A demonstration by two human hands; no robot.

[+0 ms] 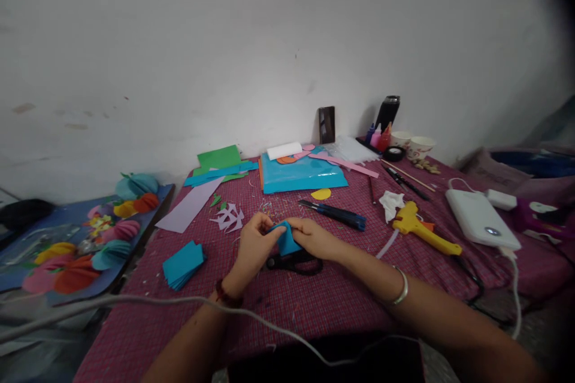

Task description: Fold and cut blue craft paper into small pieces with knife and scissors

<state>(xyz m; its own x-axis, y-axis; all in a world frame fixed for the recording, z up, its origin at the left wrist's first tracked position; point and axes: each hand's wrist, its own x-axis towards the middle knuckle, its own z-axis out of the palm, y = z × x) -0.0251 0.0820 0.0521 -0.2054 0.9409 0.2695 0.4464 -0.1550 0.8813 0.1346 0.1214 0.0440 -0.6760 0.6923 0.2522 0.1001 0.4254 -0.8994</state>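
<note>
Both hands hold one small piece of blue paper [288, 242], which looks bent or folded between them. My left hand [257, 240] pinches its left edge between thumb and fingers. On the other side my right hand [317, 236] grips the upper right edge, its fingertips partly behind the paper. Black-handled scissors [309, 266] lie on the cloth just under the hands, their blades hidden. To the left rests a stack of blue paper rectangles [183, 263]. A dark blue utility knife [336, 214] lies beyond my right hand.
A yellow glue gun [422, 230] and a white power bank [483, 218] lie at the right. Coloured paper sheets [305, 176] are at the back, purple paper scraps [229, 218] left of centre. A white cable [179, 300] crosses in front. Paper ornaments [76, 275] sit at far left.
</note>
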